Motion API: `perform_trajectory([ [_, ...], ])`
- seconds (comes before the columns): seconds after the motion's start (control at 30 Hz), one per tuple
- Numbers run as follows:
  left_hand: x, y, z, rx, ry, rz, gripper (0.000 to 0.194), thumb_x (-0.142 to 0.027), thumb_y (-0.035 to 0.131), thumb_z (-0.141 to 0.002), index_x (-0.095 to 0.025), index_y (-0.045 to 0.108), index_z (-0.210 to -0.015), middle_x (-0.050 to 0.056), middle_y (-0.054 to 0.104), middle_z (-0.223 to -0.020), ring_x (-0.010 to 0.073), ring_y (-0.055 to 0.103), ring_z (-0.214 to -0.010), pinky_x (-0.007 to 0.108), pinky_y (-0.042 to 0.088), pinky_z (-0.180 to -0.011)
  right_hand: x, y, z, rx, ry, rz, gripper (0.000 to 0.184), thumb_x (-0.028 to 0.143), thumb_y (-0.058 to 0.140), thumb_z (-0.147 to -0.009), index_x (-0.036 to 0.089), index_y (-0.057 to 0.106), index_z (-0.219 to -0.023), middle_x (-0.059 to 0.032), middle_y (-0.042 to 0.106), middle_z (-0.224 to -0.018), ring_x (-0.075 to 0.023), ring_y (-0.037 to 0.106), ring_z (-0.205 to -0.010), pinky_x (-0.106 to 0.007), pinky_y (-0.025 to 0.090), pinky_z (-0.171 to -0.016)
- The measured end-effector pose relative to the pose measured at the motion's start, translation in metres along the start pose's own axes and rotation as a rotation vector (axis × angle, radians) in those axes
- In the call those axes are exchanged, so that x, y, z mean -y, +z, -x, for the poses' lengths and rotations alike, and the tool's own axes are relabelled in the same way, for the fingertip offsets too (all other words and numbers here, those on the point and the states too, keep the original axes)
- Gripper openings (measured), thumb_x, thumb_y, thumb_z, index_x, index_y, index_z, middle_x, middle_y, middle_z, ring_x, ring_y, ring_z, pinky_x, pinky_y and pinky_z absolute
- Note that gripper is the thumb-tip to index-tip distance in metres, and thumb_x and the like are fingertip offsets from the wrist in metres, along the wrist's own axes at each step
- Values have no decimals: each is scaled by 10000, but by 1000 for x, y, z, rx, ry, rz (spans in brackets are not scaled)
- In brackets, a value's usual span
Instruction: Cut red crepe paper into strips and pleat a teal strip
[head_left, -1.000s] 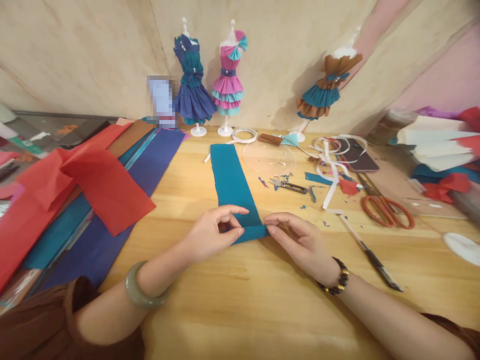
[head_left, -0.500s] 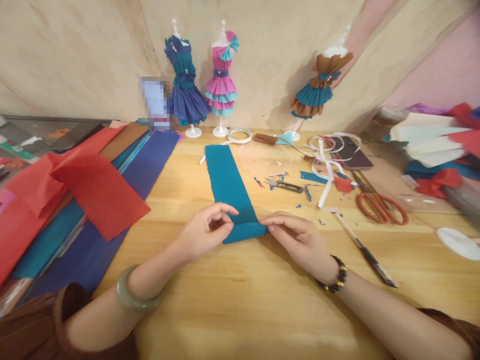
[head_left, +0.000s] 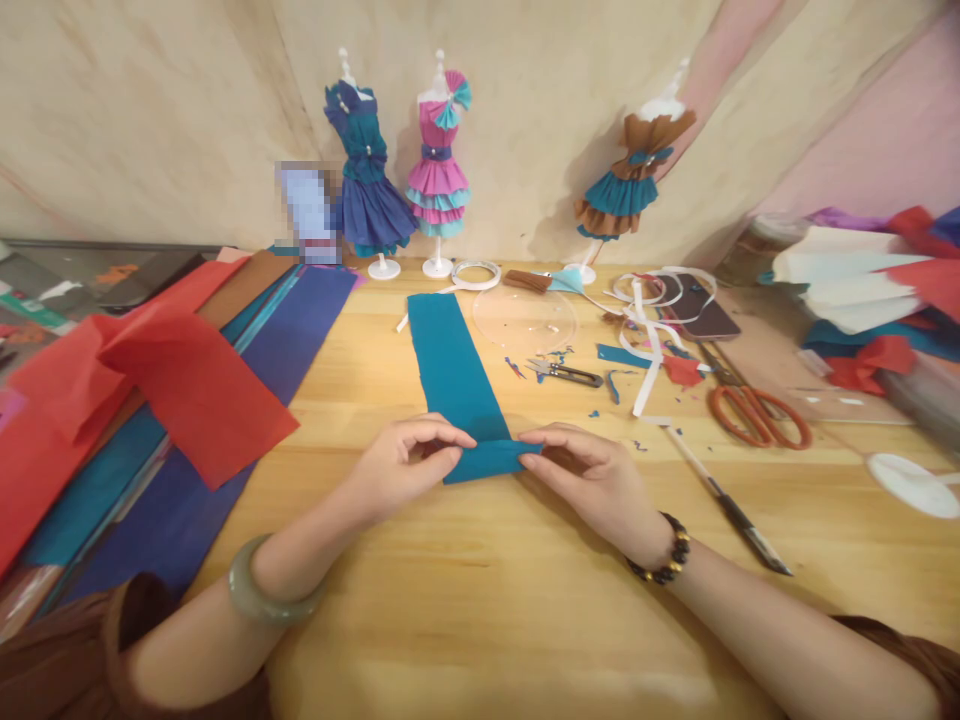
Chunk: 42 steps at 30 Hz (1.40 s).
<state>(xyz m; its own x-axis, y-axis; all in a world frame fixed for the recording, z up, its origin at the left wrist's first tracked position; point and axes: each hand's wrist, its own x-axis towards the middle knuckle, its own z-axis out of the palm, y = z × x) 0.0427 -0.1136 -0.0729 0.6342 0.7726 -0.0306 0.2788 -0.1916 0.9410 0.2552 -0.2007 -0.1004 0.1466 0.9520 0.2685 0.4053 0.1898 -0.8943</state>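
A long strip of teal crepe paper point(head_left: 459, 365) lies on the wooden table, its near end folded over into a narrow band. My left hand point(head_left: 405, 460) pinches the left part of that fold between thumb and forefinger. At the fold's right end, my right hand point(head_left: 581, 475) grips the paper in the same way, thumb below and fingers above. Both hands rest low over the table, a short gap of folded paper showing between them. The fold's underside is hidden.
Sheets of red paper point(head_left: 217, 400) and blue paper point(head_left: 289, 340) are piled at left. Thread snips point(head_left: 566, 373), orange-handled scissors point(head_left: 757, 412), a pen point(head_left: 739, 515) and tangled white tape point(head_left: 649, 375) lie to the right. Small dress forms, one in pink point(head_left: 439, 175), stand along the wall.
My left thumb and forefinger have come together on the fold; before, they were apart. My right fingers have shifted slightly along its right end. The view has moved a little.
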Motion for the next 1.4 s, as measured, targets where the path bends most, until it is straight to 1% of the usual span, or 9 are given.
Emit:
perform_trajectory([
  [0.13, 2, 3, 0, -23, -43, 44, 171, -287, 680, -694, -171, 718, -814, 47, 664, -842, 127, 578, -671, 230, 478, -583, 1, -1, 0, 1, -13, 9, 154, 306, 698, -791, 226, 739, -916, -47, 735, -859, -155, 650, -677, -291, 565, -626],
  [0.33, 5, 5, -1, -69, -66, 65, 152, -284, 692, -687, -172, 718, -788, 43, 674, -833, 134, 597, -699, 221, 482, -578, 1, -1, 0, 6, -55, 28, 142, 295, 691, -801, 236, 740, -921, -52, 733, -868, -175, 670, -743, -295, 568, -637],
  [0.5, 7, 6, -1, -111, 2, 22, 135, -256, 682, -710, -166, 730, -799, 46, 669, -799, 140, 606, -700, 235, 486, -596, -1, -1, -1, 9, -95, 27, 125, 261, 682, -813, 245, 744, -920, -50, 729, -856, -180, 675, -766, -303, 565, -658],
  [0.6, 4, 6, 0, -150, 67, -46, 100, -227, 686, -723, -166, 738, -783, 47, 672, -773, 142, 614, -693, 245, 490, -619, -1, -1, -1, 15, -101, 25, 122, 241, 677, -817, 241, 745, -918, -55, 728, -849, -177, 670, -753, -304, 559, -652],
  [0.7, 2, 6, 0, -173, 96, -106, 78, -223, 687, -736, -173, 739, -767, 43, 678, -749, 140, 614, -676, 250, 488, -626, 0, 0, -1, 21, -107, 10, 115, 226, 671, -821, 241, 745, -908, -55, 727, -844, -174, 668, -751, -308, 558, -664],
  [0.93, 4, 4, -1, -167, 92, -110, 89, -248, 685, -746, -173, 731, -754, 41, 689, -745, 145, 616, -680, 251, 484, -622, 2, 0, -1, 23, -115, 0, 91, 237, 659, -830, 230, 738, -873, -56, 715, -836, -170, 662, -755, -301, 557, -671],
  [1.13, 7, 2, -3, -160, 114, -113, 91, -259, 691, -744, -175, 716, -721, 28, 677, -705, 138, 609, -656, 241, 477, -597, 0, 0, 0, -9, -83, 70, 47, 245, 680, -808, 207, 706, -817, -43, 711, -800, -159, 649, -721, -280, 543, -647],
  [1.3, 8, 1, -4, -154, 117, -127, 105, -266, 690, -753, -175, 702, -703, 19, 662, -680, 136, 600, -642, 238, 470, -584, 1, -1, 0, -5, -68, 99, 69, 270, 674, -817, 210, 701, -797, -34, 716, -774, -157, 650, -698, -279, 549, -659],
  [1.4, 9, 1, -4, -152, 146, -120, 114, -258, 685, -760, -172, 687, -686, 24, 660, -695, 137, 604, -657, 241, 473, -594, 1, -2, -1, 7, -79, 96, 84, 274, 664, -829, 210, 702, -791, -33, 716, -767, -156, 655, -693, -274, 551, -657],
])
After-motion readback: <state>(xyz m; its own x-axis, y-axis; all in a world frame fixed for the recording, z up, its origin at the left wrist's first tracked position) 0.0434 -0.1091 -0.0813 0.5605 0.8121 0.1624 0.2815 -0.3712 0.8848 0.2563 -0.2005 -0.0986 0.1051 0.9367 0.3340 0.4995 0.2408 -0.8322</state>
